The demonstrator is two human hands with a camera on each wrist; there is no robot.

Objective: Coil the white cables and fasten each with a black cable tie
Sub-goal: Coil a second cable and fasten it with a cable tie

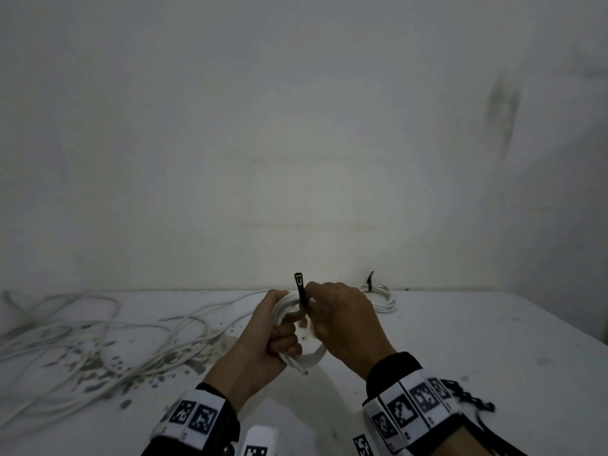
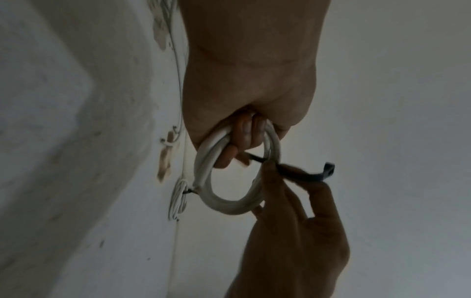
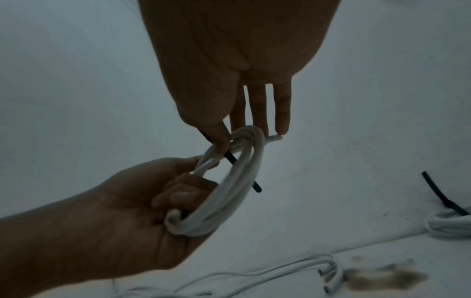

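We're in a bare, dim workroom: a stained white table (image 1: 460,340) against a scuffed plain wall (image 1: 296,126), loose white cables (image 1: 98,337) sprawled across it, one tied coil (image 1: 381,297) by the wall.

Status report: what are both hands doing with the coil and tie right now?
Left hand grips white coil. Right hand pinches black cable tie, threaded through coil, not looped shut. Nothing in the way.
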